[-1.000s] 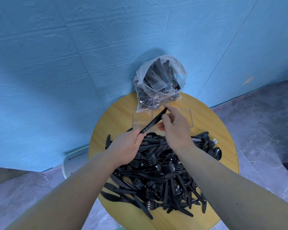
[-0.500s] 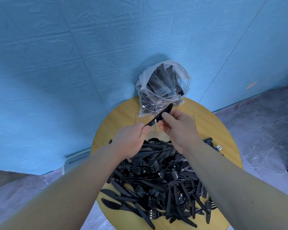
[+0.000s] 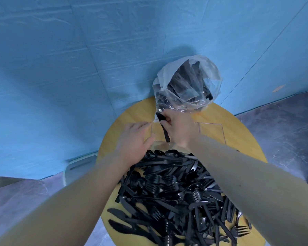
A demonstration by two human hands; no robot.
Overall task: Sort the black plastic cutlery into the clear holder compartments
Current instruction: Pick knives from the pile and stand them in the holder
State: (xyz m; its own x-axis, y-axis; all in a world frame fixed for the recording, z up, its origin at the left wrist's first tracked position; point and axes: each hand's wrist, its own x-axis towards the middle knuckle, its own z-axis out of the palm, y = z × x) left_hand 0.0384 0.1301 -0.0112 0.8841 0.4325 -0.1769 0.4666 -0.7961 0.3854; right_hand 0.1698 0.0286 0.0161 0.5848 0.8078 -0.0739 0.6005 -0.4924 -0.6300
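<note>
Blue textured wall (image 3: 60, 68) backing a round wooden table (image 3: 238, 125); grey stone floor (image 3: 283, 130) showing at right.

Left hand (image 3: 133, 139) now off the knife, fingers straight and apart, hovering just beside the left wall of the clear holder (image 3: 211, 123); a second ago pinching the handle end.

Black plastic knife (image 3: 164, 130) now standing steeply over the holder's left compartment, lower end near the bottom; before, lying slanted between both hands above the pile.

Right hand (image 3: 180, 128) pinching the knife's upper end, fingers curled on it.

Clear bag of cutlery (image 3: 187, 86) standing behind the holder.

Loose cutlery pile (image 3: 176, 192) filling the near table.

Reading: first knife likely about to be released; nearly all sorting remaining.
</note>
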